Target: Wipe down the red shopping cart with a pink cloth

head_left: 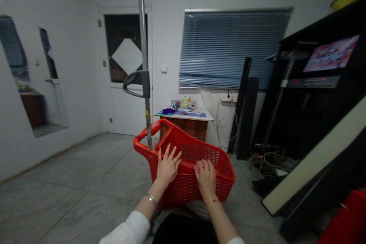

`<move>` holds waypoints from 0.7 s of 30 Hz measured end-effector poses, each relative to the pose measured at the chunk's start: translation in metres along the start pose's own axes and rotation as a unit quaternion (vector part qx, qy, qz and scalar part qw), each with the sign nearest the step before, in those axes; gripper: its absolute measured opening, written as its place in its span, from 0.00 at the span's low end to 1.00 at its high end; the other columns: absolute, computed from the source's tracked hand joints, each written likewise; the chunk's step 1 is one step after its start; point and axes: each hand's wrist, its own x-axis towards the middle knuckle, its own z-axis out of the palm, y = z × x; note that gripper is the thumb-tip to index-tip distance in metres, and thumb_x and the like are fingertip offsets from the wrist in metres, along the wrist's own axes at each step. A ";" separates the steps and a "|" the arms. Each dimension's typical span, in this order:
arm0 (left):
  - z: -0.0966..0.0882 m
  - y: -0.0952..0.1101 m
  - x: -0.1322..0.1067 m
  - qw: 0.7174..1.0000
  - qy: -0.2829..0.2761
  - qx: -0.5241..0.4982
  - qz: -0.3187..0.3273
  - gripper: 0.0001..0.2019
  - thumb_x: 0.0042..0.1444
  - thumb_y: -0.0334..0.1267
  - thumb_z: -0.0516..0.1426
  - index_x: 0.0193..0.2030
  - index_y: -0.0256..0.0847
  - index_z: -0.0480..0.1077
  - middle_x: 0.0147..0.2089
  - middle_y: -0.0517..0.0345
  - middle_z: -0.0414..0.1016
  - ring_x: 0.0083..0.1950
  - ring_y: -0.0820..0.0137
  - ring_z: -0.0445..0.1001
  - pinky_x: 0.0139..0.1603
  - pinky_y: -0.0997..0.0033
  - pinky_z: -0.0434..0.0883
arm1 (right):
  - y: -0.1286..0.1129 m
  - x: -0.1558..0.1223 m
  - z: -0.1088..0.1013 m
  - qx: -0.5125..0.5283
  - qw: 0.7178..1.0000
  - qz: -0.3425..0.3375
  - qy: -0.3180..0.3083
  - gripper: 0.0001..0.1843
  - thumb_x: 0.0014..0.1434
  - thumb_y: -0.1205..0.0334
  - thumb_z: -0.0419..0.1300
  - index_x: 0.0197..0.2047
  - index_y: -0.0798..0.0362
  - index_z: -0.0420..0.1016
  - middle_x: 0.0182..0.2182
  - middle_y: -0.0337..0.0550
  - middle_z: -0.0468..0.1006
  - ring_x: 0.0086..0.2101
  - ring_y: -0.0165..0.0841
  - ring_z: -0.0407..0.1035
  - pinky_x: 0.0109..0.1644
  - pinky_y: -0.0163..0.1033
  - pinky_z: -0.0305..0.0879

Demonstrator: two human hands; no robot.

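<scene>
A red cart [184, 188] stands on the grey floor [97, 183]. Over its near rim lies the left hand [168, 164], fingers spread wide — and farther along that rim the right hand [207, 178] has its fingers curled around a small pink thing [197, 166]. A metal pole [143, 42] rises at the cart's handle; behind the cart — a bench [197, 127].

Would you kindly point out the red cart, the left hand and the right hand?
Red cart [187, 183]: head view, near side wall.
Left hand [168, 167]: head view, back of hand.
Right hand [207, 177]: head view, back of hand.
</scene>
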 end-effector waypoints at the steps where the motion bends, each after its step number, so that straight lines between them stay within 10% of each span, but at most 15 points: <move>1: 0.000 0.000 0.000 1.000 -0.001 0.000 -0.001 0.19 0.68 0.48 0.48 0.63 0.60 0.68 0.70 0.61 0.62 0.75 0.56 0.50 0.74 0.36 0.35 | -0.014 0.005 0.002 0.011 1.000 -0.003 -0.003 0.15 0.67 0.57 0.53 0.50 0.51 0.77 0.49 0.49 0.77 0.55 0.43 0.64 0.59 0.50 0.62; 6: -0.002 -0.003 0.001 1.000 -0.011 0.007 0.002 0.20 0.68 0.49 0.49 0.64 0.59 0.67 0.71 0.60 0.62 0.75 0.56 0.51 0.74 0.37 0.35 | -0.021 0.010 0.006 0.050 0.998 -0.032 -0.021 0.15 0.68 0.58 0.52 0.50 0.50 0.77 0.49 0.47 0.77 0.55 0.41 0.64 0.60 0.49 0.63; 16: 0.001 -0.004 0.002 1.000 -0.011 0.004 -0.004 0.19 0.68 0.48 0.50 0.64 0.60 0.67 0.71 0.61 0.61 0.75 0.57 0.51 0.74 0.38 0.35 | 0.115 -0.026 -0.009 0.039 0.999 0.002 -0.004 0.22 0.70 0.53 0.44 0.49 0.52 0.77 0.48 0.50 0.77 0.54 0.41 0.64 0.60 0.51 0.61; 21: 0.004 -0.003 0.003 1.000 -0.003 0.004 -0.012 0.19 0.68 0.49 0.49 0.63 0.61 0.68 0.71 0.64 0.62 0.75 0.58 0.51 0.74 0.39 0.34 | 0.094 -0.022 -0.004 0.017 0.997 0.059 0.045 0.22 0.69 0.53 0.46 0.45 0.56 0.78 0.45 0.54 0.77 0.53 0.42 0.63 0.59 0.52 0.61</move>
